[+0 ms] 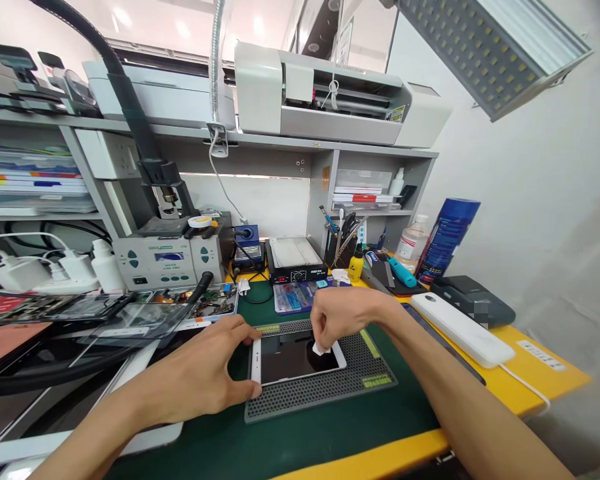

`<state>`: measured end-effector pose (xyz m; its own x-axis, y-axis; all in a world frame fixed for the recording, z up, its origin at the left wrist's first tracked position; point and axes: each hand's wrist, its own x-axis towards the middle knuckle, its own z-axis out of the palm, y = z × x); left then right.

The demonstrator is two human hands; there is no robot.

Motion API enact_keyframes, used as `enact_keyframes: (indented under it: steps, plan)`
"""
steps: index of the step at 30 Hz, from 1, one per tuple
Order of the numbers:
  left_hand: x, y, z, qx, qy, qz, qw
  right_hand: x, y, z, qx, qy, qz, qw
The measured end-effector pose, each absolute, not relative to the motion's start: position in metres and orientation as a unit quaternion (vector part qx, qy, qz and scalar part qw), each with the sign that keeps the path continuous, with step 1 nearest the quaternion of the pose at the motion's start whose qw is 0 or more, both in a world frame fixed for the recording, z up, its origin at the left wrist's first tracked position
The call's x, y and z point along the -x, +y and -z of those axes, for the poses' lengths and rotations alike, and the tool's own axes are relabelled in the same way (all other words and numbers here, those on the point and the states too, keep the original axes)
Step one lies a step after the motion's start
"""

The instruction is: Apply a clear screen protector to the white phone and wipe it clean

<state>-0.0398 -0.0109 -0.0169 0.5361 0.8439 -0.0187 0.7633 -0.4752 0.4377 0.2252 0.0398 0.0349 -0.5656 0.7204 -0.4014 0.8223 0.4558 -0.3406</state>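
Note:
A white smartphone point(285, 360) with a dark, glossy screen lies face up on a grey honeycomb-patterned mat point(310, 399). My left hand point(205, 370) grips the phone's left end, thumb at the near corner and fingers at the far corner. Above the screen's right part, my right hand point(337, 317) is closed in a fist around a small white tissue point(321, 349), which touches the glass. Most of the tissue is hidden inside the fingers.
Tablets point(150, 437) and a black hose point(80, 367) lie at the left. Behind stand a rework station point(165, 263), a heating plate point(297, 263) and a yellow bottle point(355, 265). At right are a white power bank-like device point(463, 330) and a blue can point(447, 240).

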Motion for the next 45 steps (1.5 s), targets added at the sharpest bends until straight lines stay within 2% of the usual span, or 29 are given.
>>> enact_keyframes:
  steps: [7, 20, 31, 38, 41, 45]
  plan:
    - [0.041, -0.013, 0.017, -0.855, 0.466, -0.107, 0.200, -0.226, 0.038, -0.033, -0.491, 0.816, 0.286, 0.104]
    - [0.039, -0.013, 0.015, -0.857, 0.459, -0.126, 0.196, -0.222, 0.046, -0.019, -0.547, 0.790, 0.277, 0.012]
    - [0.038, -0.013, 0.014, -0.860, 0.456, -0.129, 0.190, -0.188, 0.022, -0.009, -0.505, 0.841, 0.194, -0.033]
    - [0.041, -0.016, 0.008, -0.876, 0.429, -0.115, 0.190, -0.165, 0.000, -0.004, -0.349, 0.926, 0.136, -0.040]
    - [0.045, -0.015, 0.010, -0.885, 0.408, -0.116, 0.194, -0.156, -0.008, -0.007, -0.297, 0.934, 0.197, -0.037]
    - [0.047, -0.010, 0.014, -0.876, 0.402, -0.151, 0.219, -0.163, -0.008, -0.021, -0.258, 0.881, 0.395, -0.033]
